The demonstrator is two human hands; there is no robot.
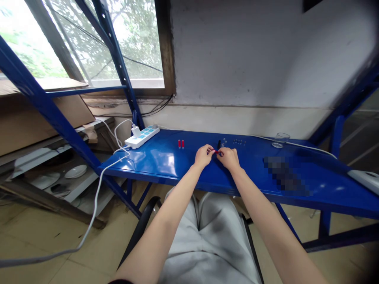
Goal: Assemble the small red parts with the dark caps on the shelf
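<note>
My left hand [203, 155] and my right hand [229, 158] meet above the blue table [154, 163], fingertips pinched together. Between them is a small red cylinder-like piece [216, 152], with an end in each hand; the fingers cover much of it. Just behind the fingers stands a small black piece [219, 144], partly hidden. Beside it lie a few tiny clear pieces [224, 141]. Two small red cylinders with pale lower ends [181, 144] stand side by side to the left of my hands. Several tiny pieces [239, 142] are lined up to the right.
A white power strip [142, 137] with a plug and cables lies at the table's left end. On the right are a clear glass [280, 141], a pixelated dark object [286, 175] and a white device [365, 179]. Blue frame posts [115, 55] flank the table.
</note>
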